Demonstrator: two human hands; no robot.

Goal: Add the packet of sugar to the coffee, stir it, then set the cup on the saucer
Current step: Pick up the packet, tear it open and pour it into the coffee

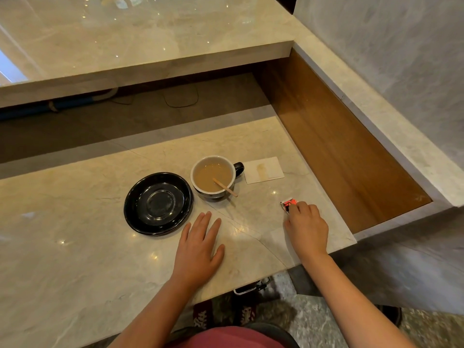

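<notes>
Right hand (307, 226) pinching sugar packet (288, 204) on tabletop (75, 259); left hand (198, 249) flat, spread. Stirrer (225, 187) in coffee cup (213, 177). Pouring, stirring, saucer (158, 203) placement pending.

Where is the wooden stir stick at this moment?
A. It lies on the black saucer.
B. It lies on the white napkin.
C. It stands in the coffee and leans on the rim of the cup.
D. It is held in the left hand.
C: the wooden stir stick has one end in the coffee and rests on the near rim of the cup, beside the saucer.
</notes>
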